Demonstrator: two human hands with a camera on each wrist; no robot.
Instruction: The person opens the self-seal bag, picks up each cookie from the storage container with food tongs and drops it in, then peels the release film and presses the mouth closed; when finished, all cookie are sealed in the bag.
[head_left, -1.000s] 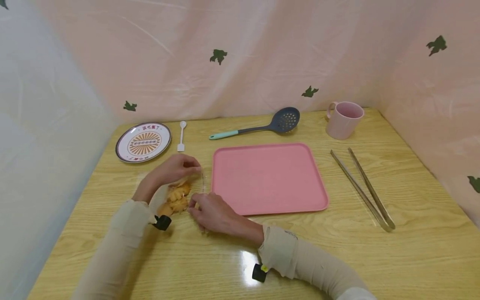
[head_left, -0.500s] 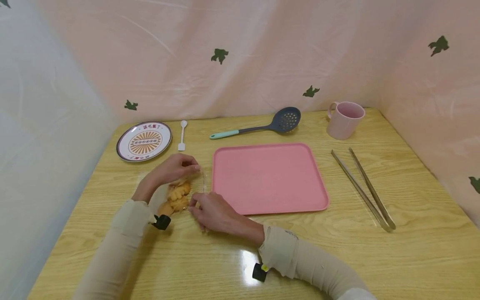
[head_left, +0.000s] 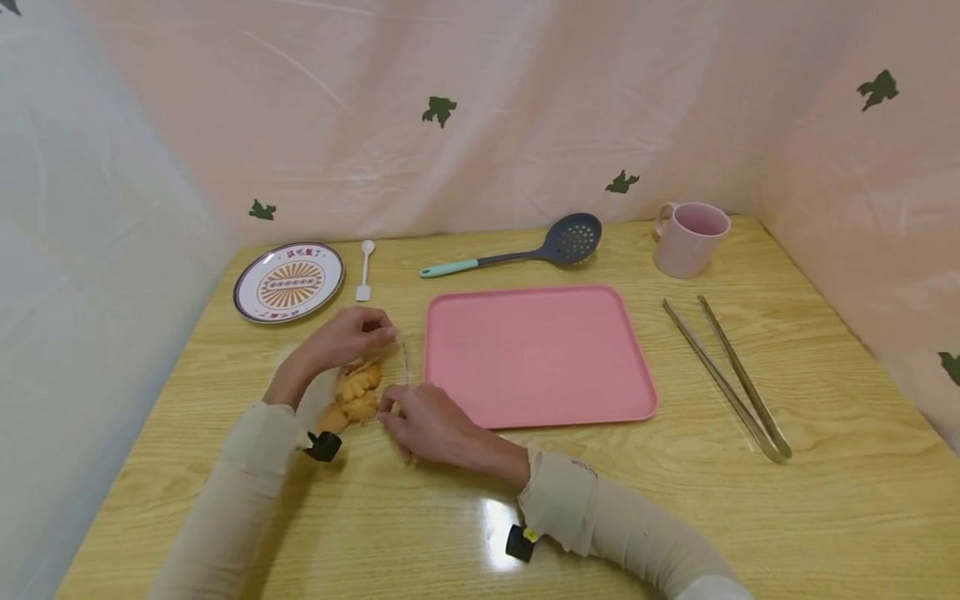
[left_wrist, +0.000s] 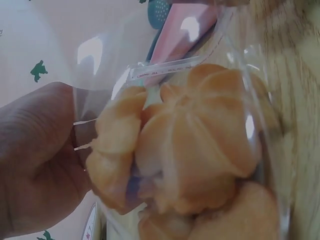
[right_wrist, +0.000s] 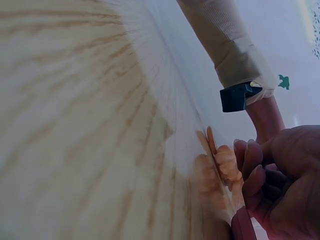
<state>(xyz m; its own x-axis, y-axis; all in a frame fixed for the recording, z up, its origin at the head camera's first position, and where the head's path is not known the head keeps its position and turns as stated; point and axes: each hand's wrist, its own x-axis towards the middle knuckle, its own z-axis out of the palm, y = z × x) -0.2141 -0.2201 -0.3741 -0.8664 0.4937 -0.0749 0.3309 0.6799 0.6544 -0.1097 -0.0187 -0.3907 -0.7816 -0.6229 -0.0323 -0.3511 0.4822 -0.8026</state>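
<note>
A clear plastic zip bag lies on the left part of the table, with several golden, ridged pastries inside. My left hand pinches the far end of the bag's mouth edge. At the near end of that same edge, my right hand grips the plastic between thumb and curled fingers. In the left wrist view, a flower-shaped pastry shows large through the film, beside a strip with red print. The right wrist view shows the right fingers curled; the film between them is hard to make out.
A pink tray sits just right of both hands. Behind are a patterned plate, a small white spoon and a slotted skimmer. A pink mug and metal tongs lie to the right.
My left fingertips have shifted very slightly to the left, and the bag's edge between the hands bows a little more. The right hand has hardly moved.
</note>
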